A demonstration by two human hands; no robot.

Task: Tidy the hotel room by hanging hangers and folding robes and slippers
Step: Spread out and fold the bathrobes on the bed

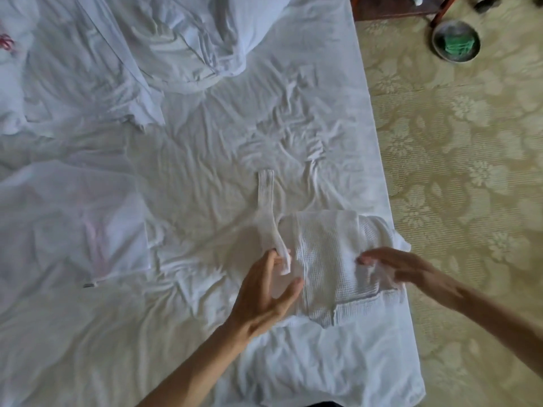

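A folded white waffle-weave robe (332,259) lies on the bed near its right edge. Its white belt (267,201) runs from the bundle's left side up across the sheet. My left hand (267,289) is at the robe's left edge, fingers spread, with the belt's near end lying across my fingertips. My right hand (405,268) rests on the right part of the robe with fingers stretched out flat, pressing the cloth.
The bed's wrinkled white sheet (205,142) fills most of the view. A crumpled duvet (182,39) lies at the top, a clear plastic bag (88,227) at left. Patterned carpet (470,171) lies to the right, with a round bin (455,41) and wooden furniture legs.
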